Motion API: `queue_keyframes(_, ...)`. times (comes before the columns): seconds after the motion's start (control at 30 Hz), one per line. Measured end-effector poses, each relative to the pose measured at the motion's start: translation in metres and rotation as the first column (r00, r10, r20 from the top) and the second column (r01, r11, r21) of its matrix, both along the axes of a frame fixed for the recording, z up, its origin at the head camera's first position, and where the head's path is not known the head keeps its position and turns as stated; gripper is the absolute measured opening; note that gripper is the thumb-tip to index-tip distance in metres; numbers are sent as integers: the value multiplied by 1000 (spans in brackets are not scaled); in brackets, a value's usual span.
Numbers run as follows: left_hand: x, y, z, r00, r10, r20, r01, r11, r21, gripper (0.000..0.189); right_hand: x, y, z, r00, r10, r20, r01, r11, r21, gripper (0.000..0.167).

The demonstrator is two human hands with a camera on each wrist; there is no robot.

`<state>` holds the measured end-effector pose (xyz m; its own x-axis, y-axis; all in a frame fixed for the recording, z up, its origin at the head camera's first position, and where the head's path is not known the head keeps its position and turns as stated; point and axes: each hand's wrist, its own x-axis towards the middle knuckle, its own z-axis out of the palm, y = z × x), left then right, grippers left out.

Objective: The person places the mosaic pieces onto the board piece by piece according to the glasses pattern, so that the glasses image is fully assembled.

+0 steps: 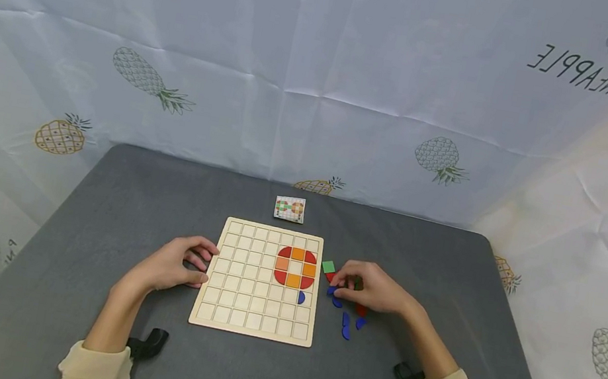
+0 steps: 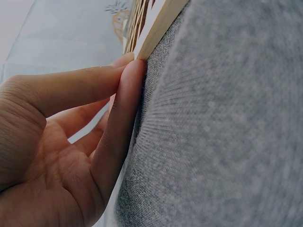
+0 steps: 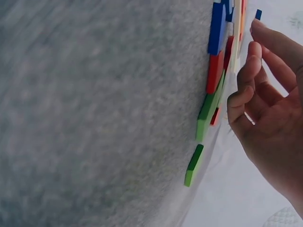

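Observation:
A wooden grid board (image 1: 240,279) lies flat on the table. My left hand (image 1: 170,264) holds its left edge; in the left wrist view, fingertips meet at the board's edge (image 2: 158,33). Red and orange tiles (image 1: 298,253) form a ring at the grid's upper right, with a blue rounded piece (image 1: 301,298) below. Just right of the board, my right hand (image 1: 375,287) pinches a small blue piece (image 3: 258,14) between thumb and finger. Loose blue pieces (image 1: 345,325), red pieces (image 1: 361,310) and a green tile (image 1: 328,267) lie around that hand, which partly covers them.
A small printed pattern card (image 1: 290,209) lies behind the board on the dark grey table (image 1: 189,190). Black wrist straps (image 1: 148,344) sit at both wrists. A pineapple-print curtain (image 1: 362,58) hangs behind the table and at its sides.

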<state>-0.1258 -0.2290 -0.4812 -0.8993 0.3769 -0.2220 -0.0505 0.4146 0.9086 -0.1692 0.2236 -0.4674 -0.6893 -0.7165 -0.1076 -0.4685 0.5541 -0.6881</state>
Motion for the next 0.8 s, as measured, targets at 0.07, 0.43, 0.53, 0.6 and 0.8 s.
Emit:
queue_keyframes(0.07,0,0,0,1000,0,-1,0,1000,0,50,1,-2,1,1000,3,6,-3,1000,-11,13)
queue_keyframes(0.43,0,0,0,1000,1,2,-1,1000,1,49,5,-17,6,998,3,62,2,998,-67,14)
queue_keyframes(0.53,0,0,0,1000,1,4,-1,1000,4,49,7,-24,6,997,16,75,-9,996,-92,12)
queue_keyframes(0.6,0,0,0,1000,1,8,-1,1000,7,50,8,-28,5,996,33,82,-24,994,-108,12)
queue_keyframes(0.8,0,-1,-2,1000,-1,11,1,1000,14,51,11,-42,2,989,117,90,-106,987,-117,11)
